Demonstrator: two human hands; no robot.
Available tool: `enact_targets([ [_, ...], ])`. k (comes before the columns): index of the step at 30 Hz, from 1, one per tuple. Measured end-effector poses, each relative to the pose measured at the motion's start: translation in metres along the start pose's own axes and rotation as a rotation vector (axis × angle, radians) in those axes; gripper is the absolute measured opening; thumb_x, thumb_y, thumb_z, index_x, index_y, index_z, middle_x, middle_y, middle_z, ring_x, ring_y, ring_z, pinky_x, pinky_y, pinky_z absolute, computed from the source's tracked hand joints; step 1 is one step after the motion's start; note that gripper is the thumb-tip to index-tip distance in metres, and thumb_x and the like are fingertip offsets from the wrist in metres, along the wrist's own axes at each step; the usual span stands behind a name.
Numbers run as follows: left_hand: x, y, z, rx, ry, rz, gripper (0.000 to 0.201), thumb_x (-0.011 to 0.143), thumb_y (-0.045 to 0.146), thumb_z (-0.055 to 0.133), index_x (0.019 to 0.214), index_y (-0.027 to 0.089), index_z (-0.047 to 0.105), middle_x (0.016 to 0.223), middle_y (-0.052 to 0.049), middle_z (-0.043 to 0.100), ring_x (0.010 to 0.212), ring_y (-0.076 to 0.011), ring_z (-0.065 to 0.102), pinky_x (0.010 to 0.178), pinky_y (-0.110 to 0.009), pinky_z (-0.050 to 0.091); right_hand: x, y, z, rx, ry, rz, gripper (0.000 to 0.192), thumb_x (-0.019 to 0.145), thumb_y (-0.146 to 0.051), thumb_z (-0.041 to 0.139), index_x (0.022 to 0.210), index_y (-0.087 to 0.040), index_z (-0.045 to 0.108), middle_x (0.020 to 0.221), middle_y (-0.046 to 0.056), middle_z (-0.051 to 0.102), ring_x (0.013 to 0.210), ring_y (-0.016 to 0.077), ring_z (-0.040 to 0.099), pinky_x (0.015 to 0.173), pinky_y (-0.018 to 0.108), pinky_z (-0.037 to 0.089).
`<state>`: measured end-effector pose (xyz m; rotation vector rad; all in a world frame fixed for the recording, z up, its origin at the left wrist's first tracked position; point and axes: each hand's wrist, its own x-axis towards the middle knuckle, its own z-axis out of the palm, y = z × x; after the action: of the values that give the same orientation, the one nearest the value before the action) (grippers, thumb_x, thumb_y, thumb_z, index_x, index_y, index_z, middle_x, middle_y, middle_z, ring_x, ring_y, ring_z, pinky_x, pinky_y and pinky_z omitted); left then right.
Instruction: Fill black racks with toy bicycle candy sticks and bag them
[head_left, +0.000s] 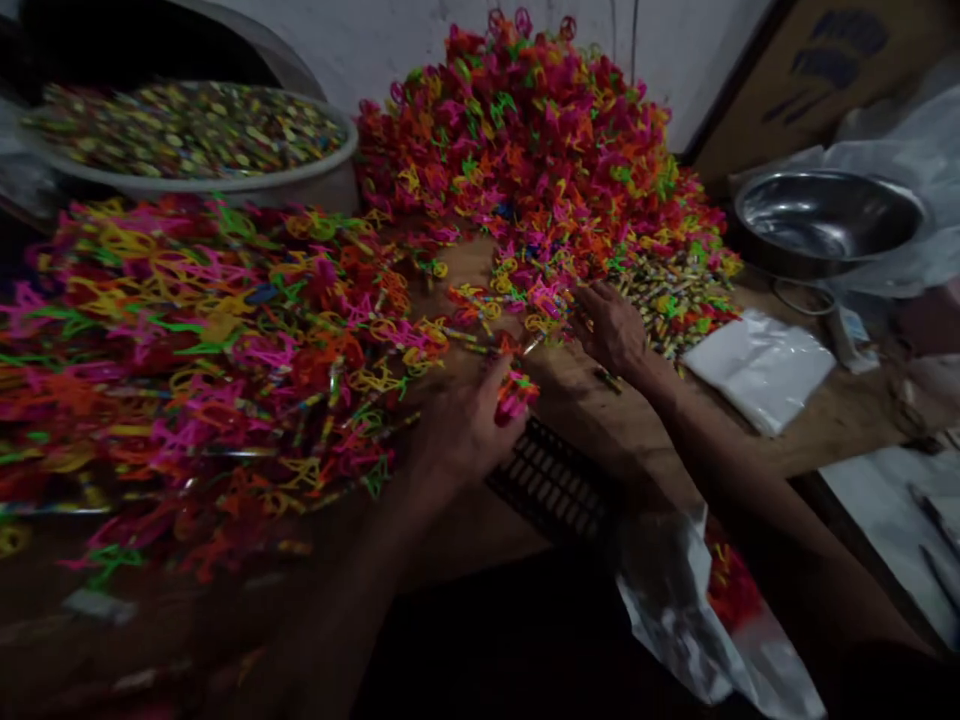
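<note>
My left hand [476, 420] is closed around a small bunch of bright plastic pieces [517, 393], pink, orange and green. It hovers above the wooden table, beside a black slotted plastic tray [559, 480]. My right hand [613, 328] touches the front edge of a tall heap of similar coloured pieces [517, 140]. Its fingers curl downward and partly disappear in shadow, so what they pinch cannot be made out. Between the hands lie loose pieces with thin patterned tubes [469, 340]. Small patterned tubes [671, 295] are piled just right of my right hand.
Another wide heap of coloured pieces with tubes [225, 340] covers the left side. Behind it stands a large tub [315, 180] full of small patterned bits. To the right are a steel bowl [832, 220] and a stack of clear plastic bags [761, 365]. A plastic bag [667, 580] hangs near my lap.
</note>
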<state>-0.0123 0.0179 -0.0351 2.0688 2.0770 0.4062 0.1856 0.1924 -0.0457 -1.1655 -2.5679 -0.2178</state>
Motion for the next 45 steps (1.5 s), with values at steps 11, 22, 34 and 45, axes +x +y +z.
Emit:
enact_targets([
  [11,0.007,0.001,0.004,0.051,-0.011,-0.014,0.074,0.094,0.051,0.058,0.158,0.018,0.039,0.135,-0.017,0.068,0.12,-0.0364,0.067,0.104,-0.05,0.052,-0.108,-0.023,0.011,-0.029,-0.233,0.059,0.04,0.104,-0.028,0.043,0.14,-0.02,0.057,0.135,0.016,0.061,0.128,0.0341,0.044,0.105,0.049,0.035],
  [22,-0.007,-0.01,-0.023,-0.206,0.02,-0.057,0.069,0.104,0.055,0.042,0.161,0.019,0.029,0.149,-0.016,0.058,0.133,-0.0332,0.06,0.112,-0.05,0.048,-0.136,-0.068,-0.027,0.677,0.258,0.366,0.027,0.099,-0.049,0.056,0.1,-0.025,0.065,0.092,0.004,0.07,0.083,0.0196,0.066,0.079,0.035,0.054],
  [34,-0.055,-0.033,0.005,-0.223,0.039,0.222,0.092,0.086,0.023,0.069,0.162,0.02,0.019,0.171,-0.014,0.024,0.159,-0.0298,0.023,0.13,-0.049,0.025,-0.181,-0.082,-0.002,0.126,-0.136,0.2,0.032,0.103,-0.03,0.046,0.126,-0.024,0.069,0.123,0.011,0.067,0.11,0.0307,0.051,0.097,0.047,0.039],
  [45,-0.071,-0.004,0.018,-0.241,0.195,0.063,0.092,0.088,0.027,0.071,0.162,0.022,0.017,0.172,-0.013,0.02,0.16,-0.0294,0.02,0.131,-0.049,0.027,-0.17,-0.065,-0.008,0.297,-0.188,0.212,0.033,0.105,-0.031,0.04,0.116,-0.019,0.069,0.102,0.012,0.066,0.094,0.0244,0.06,0.085,0.037,0.047],
])
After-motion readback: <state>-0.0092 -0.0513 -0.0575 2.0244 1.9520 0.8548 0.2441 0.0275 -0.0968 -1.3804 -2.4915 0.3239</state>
